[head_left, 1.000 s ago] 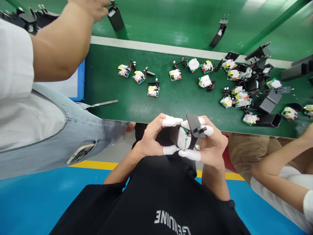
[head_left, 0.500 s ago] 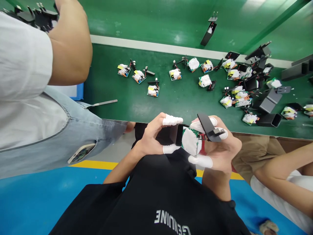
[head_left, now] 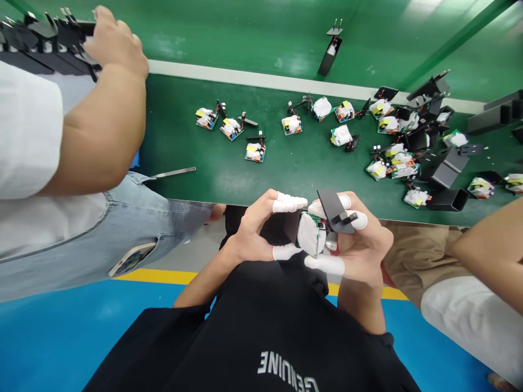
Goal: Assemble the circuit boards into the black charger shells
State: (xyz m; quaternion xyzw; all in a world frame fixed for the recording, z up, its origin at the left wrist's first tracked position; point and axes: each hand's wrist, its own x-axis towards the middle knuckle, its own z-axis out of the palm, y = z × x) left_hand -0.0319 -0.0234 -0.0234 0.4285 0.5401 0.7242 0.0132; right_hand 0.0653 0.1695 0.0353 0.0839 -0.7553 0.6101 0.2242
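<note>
Just off the table's front edge, my left hand [head_left: 261, 228] grips a black plastic housing [head_left: 291, 224] between thumb and fingers. My right hand [head_left: 359, 239] pinches a green circuit board [head_left: 312, 233] with a large white pad over it. The board's left end sits at the mouth of the housing; how deep it goes in is hidden. A black end cap [head_left: 335, 209] with plug pins is wired to the board and rests against my right fingers. White finger cots cover the fingertips of both hands.
Several loose circuit boards [head_left: 255, 152] lie on the green table [head_left: 229, 177], with a crowded group of boards and black housings [head_left: 449, 167] at the right. A metal strip [head_left: 175, 172] lies near the front edge. Co-workers' arms [head_left: 110, 125] reach in at both sides.
My right hand has moved left with the circuit board, closing the gap to the housing. My left hand has stayed nearly still. The left co-worker's hand has come into view over the black housings.
</note>
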